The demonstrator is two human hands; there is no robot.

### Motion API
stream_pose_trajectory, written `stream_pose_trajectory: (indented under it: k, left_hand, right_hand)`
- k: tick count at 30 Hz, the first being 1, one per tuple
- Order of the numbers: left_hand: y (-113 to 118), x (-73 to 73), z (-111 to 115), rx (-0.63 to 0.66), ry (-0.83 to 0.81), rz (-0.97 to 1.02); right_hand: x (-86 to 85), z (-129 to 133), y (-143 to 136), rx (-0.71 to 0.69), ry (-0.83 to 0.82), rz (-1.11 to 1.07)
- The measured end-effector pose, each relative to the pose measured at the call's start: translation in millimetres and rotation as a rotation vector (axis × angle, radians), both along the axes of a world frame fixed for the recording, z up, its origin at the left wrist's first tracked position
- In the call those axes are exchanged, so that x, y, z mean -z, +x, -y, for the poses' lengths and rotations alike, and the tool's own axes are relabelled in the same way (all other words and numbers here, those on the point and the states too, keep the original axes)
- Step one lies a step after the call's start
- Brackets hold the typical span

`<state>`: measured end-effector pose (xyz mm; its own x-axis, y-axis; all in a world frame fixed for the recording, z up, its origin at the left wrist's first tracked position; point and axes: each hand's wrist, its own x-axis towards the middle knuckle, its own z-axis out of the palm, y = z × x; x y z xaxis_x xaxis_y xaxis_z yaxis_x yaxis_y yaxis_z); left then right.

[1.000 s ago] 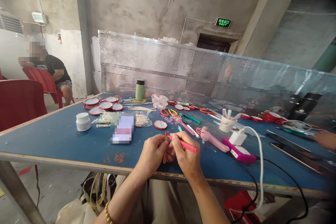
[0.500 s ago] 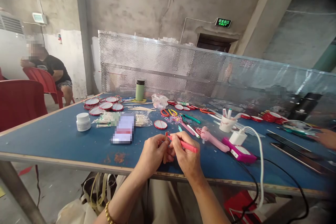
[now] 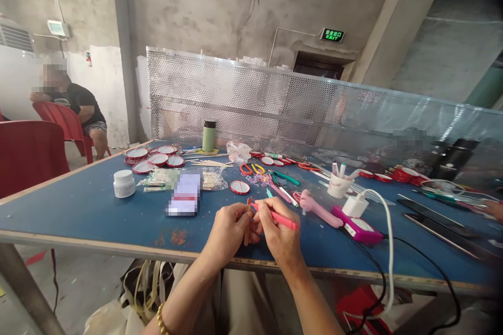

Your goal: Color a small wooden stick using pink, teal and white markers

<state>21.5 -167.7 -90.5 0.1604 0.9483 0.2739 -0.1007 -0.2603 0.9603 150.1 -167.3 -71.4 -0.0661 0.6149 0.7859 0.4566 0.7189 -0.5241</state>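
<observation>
Pinched upright in my left hand is a narrow wooden stick with a red upper end. My right hand grips a red marker pen, whose tip meets the stick near its top. Both hands are close together above the front edge of the blue table. A small round drum-like disc with a red rim lies just beyond them. A teal pen cap or marker rests behind my right hand.
Left of my hands are a phone, packaged sticks and a white jar. To the right lie a pink glue gun, a magenta box with cables, and a cup of markers. Pliers lie behind. Another person's hand shows far right.
My hands, the stick and the marker hold almost the same position. At the far right, the other person's hand has drawn back toward the picture edge. The view has shifted slightly.
</observation>
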Motion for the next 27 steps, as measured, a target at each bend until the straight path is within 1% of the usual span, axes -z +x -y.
stream_pose_trajectory:
  k: [10,20,27]
  left_hand:
    - [0.5,-5.4,4.0,-0.035,0.042,-0.029]
    - [1.3,-4.6,4.0,-0.04,0.067,-0.058]
    - [1.3,-3.0,2.9,-0.057,0.088,-0.086]
  right_hand:
    - [-1.1,0.9,-0.2,-0.001,0.007,0.026]
    - [1.6,-0.8,0.7,-0.014,0.005,0.028]
    - [0.3,-0.4,0.1,-0.014,-0.007,0.038]
